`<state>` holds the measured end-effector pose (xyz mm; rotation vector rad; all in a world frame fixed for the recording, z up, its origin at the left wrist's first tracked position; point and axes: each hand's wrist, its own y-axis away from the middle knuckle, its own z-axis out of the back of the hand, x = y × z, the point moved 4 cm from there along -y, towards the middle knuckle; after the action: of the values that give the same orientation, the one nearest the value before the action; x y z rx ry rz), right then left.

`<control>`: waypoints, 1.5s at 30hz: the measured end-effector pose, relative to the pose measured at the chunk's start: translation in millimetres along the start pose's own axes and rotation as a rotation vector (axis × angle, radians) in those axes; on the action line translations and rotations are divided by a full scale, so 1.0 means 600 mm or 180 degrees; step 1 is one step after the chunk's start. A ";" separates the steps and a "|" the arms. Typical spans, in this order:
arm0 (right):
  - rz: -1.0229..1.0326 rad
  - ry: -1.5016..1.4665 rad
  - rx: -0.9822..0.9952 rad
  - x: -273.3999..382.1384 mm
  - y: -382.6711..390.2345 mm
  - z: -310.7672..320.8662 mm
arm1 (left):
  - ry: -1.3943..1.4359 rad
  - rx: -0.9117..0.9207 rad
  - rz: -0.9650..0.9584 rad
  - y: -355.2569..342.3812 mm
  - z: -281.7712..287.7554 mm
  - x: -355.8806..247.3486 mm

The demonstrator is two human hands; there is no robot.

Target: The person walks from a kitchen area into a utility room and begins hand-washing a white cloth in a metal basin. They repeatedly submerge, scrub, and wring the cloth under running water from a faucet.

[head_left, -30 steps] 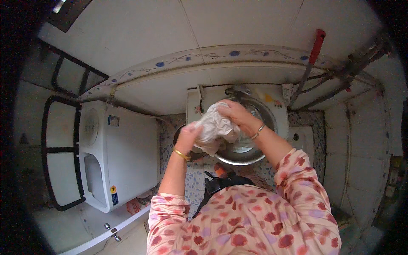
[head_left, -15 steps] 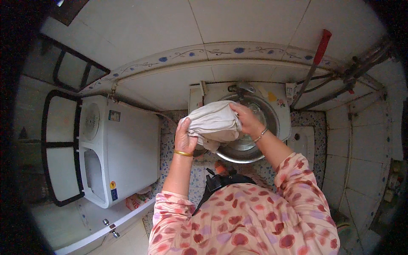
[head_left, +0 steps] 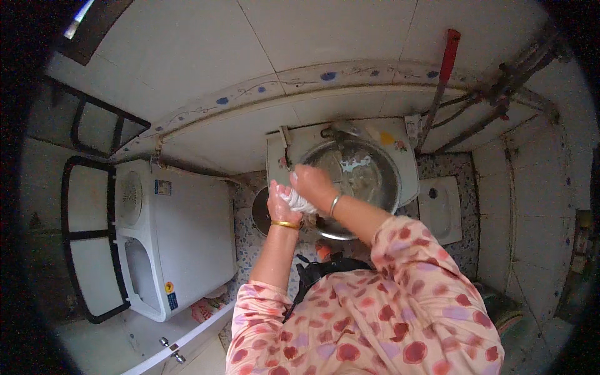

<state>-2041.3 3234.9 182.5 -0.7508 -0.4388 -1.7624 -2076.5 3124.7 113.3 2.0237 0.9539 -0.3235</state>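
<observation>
My left hand (head_left: pixel 281 203), with a gold bangle at the wrist, and my right hand (head_left: pixel 314 187), with a silver bangle, are both closed on a bunched white cloth (head_left: pixel 300 203). They are close together over the left side of a large steel basin (head_left: pixel 378 175) with clear water in it. The basin sits on a pale floral-patterned stand (head_left: pixel 407 178), below a metal tap (head_left: pixel 343 132). A dark round container (head_left: pixel 261 211) shows on the floor just left of my hands, partly hidden by them.
A white appliance (head_left: pixel 194 250) stands at the left beside black-framed panels (head_left: pixel 95 275). A red-handled tool (head_left: pixel 447 56) leans by dark pipes (head_left: pixel 500 94) at the right. A squat toilet pan (head_left: pixel 440 225) is in the floor right of the basin. Tiled walls surround these.
The white cloth has gone from a broad folded bundle to a small, tight bunch between my hands. My hands have drawn together, the right moving left and down, off the middle of the basin.
</observation>
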 end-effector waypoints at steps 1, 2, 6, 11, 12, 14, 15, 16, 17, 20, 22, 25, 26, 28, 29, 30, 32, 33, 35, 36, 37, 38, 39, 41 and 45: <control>0.0236 0.0086 0.0131 0.026 0.015 -0.007 | -0.0059 0.0031 0.0002 -0.013 0.014 -0.006; 0.0473 0.0174 0.0261 0.054 0.037 -0.020 | 0.0204 0.0910 0.0215 -0.034 0.026 -0.010; 0.0856 -0.0293 0.0185 0.105 0.097 -0.020 | -0.0037 0.1091 0.0003 -0.035 0.044 -0.019; 0.0012 -0.0197 -0.0023 -0.032 0.018 0.004 | 0.0384 0.1395 0.0546 0.070 -0.077 -0.009; 0.0212 -0.0433 0.0165 -0.032 0.013 0.009 | 0.0731 0.2243 0.0590 0.076 -0.086 -0.017; 0.0615 -0.0902 0.0550 -0.028 0.006 0.020 | 0.0136 0.1426 0.0462 0.060 -0.063 -0.039; 0.0351 -0.1317 0.0928 -0.032 0.005 0.027 | -0.0147 0.1005 0.0414 0.064 -0.058 -0.050; 0.0080 -0.1737 0.1307 -0.028 0.003 0.040 | -0.1133 0.0693 0.0313 0.071 -0.056 -0.063; -0.0197 -0.2151 0.1689 -0.018 0.003 0.053 | -0.2128 0.1117 0.0020 0.085 -0.074 -0.073; -0.0091 -0.2899 0.1524 -0.008 -0.005 0.064 | -0.3724 0.1803 -0.0502 0.124 -0.111 -0.092; -0.0137 -0.3594 0.1090 0.002 -0.005 0.091 | -0.2924 0.1491 -0.0391 0.130 -0.119 -0.112; 0.0549 -0.1934 0.1928 -0.035 0.035 0.050 | -0.1725 0.1422 -0.0427 0.125 -0.124 -0.124; 0.0349 -0.1578 0.2108 -0.052 0.040 0.037 | -0.1371 0.1301 -0.0464 0.128 -0.123 -0.127; -0.0068 -0.0819 0.2426 -0.087 0.052 0.023 | -0.0883 0.0930 -0.0519 0.117 -0.106 -0.134; 0.0015 -0.1702 0.1823 -0.114 0.052 0.018 | -0.0907 0.0824 -0.0620 0.112 -0.097 -0.143; 0.0090 -0.2567 0.1203 -0.111 0.053 0.034 | -0.0928 0.0697 -0.0719 0.109 -0.085 -0.152; -0.1317 -0.5587 0.0504 -0.117 0.061 0.031 | -0.1116 0.0572 -0.0867 0.098 -0.057 -0.164; -0.1316 -0.5592 0.0403 -0.110 0.060 0.034 | -0.1140 0.0577 -0.0935 0.090 -0.045 -0.164; -0.1308 -0.5598 0.0196 -0.107 0.058 0.036 | -0.1191 0.0590 -0.1070 0.080 -0.027 -0.165; -0.1057 -0.5265 0.0089 -0.112 0.051 0.038 | -0.1092 0.0370 -0.1059 0.082 -0.025 -0.164; -0.1117 -0.5145 0.0044 -0.121 0.048 0.040 | -0.1005 0.0334 -0.1128 0.080 -0.021 -0.169; -0.1177 -0.5024 -0.0001 -0.129 0.046 0.043 | -0.0918 0.0298 -0.1198 0.076 -0.013 -0.177; -0.1234 -0.4903 -0.0037 -0.129 0.045 0.048 | -0.0828 0.0256 -0.1272 0.076 -0.011 -0.184; -0.1278 -0.4641 0.0029 -0.128 0.048 0.055 | -0.1116 -0.0107 -0.1343 0.077 -0.011 -0.200; -0.1095 -0.4717 0.0447 -0.107 0.048 0.057 | -0.1710 0.0500 -0.1045 0.101 -0.049 -0.194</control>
<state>-1993.1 3293.1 161.7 -1.8817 -1.7048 -1.1306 -2114.1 3068.1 229.4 1.7651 0.9263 -1.0889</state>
